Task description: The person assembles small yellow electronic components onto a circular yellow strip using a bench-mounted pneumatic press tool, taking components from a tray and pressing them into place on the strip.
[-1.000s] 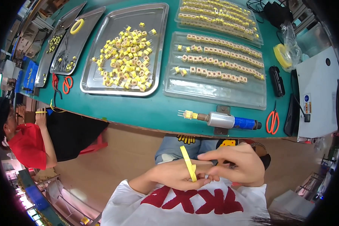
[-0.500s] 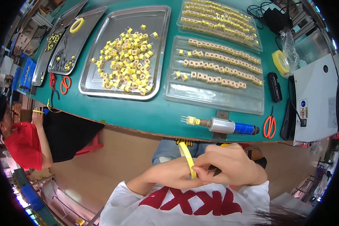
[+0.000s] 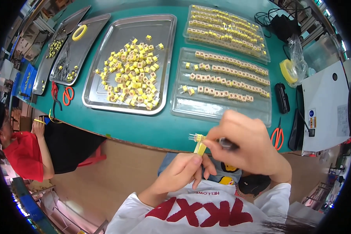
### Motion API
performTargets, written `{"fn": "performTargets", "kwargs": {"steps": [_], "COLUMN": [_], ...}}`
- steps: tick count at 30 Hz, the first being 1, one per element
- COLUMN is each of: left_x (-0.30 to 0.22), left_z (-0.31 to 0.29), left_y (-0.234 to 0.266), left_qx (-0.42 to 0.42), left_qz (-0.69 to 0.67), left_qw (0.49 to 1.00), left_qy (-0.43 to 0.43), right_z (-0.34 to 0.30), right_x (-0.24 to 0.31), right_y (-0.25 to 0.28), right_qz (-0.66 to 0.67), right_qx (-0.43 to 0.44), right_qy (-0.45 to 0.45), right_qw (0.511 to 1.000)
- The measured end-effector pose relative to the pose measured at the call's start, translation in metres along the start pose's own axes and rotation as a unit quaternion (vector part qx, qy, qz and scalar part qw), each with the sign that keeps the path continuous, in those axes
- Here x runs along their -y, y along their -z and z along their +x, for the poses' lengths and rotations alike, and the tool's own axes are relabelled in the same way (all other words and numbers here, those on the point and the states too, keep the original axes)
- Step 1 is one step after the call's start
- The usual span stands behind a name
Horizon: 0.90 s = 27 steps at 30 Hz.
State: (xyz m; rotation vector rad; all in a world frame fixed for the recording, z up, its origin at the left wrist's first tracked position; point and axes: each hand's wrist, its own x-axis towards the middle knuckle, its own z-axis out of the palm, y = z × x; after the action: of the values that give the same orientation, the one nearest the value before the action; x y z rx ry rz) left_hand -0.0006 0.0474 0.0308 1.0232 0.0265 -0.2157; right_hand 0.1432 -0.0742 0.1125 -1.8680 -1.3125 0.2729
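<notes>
Centre-bottom: left hand [image 3: 183, 169] pinches yellow tape [image 3: 200, 149]. Right hand [image 3: 247, 146] at tape's top, by pinned part [image 3: 199, 137]; can't tell if pinching. Grey object [image 3: 226, 143] mostly hidden by fingers.

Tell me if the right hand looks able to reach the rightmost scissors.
Likely yes: the scissors lie near the right hand with nothing on them, though its fingertips are at the yellow tape.
</notes>
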Motion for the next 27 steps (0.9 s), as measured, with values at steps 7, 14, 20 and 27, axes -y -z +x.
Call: {"fn": "performTargets", "kwargs": {"steps": [7, 14, 20, 27], "left_x": [-0.004, -0.006, -0.007, -0.007], "left_z": [-0.004, 0.003, 0.005, 0.008], "left_y": [0.002, 0.003, 0.007, 0.012], "left_qx": [-0.047, -0.057, -0.062, -0.061], "left_qz": [-0.006, 0.056, 0.118, 0.170], "left_qw": [0.999, 0.997, 0.991, 0.983], "left_qy": [0.004, -0.007, -0.002, -0.016], "right_z": [0.014, 0.020, 0.020, 0.026], "right_x": [-0.005, -0.012, -0.019, -0.022], "right_y": [0.004, 0.005, 0.003, 0.007], "right_qz": [0.121, 0.138, 0.125, 0.187], "right_qx": [0.040, 0.080, 0.083, 0.154], "right_qy": [-0.046, -0.108, -0.103, -0.186], "right_qw": [0.991, 0.981, 0.983, 0.952]}}
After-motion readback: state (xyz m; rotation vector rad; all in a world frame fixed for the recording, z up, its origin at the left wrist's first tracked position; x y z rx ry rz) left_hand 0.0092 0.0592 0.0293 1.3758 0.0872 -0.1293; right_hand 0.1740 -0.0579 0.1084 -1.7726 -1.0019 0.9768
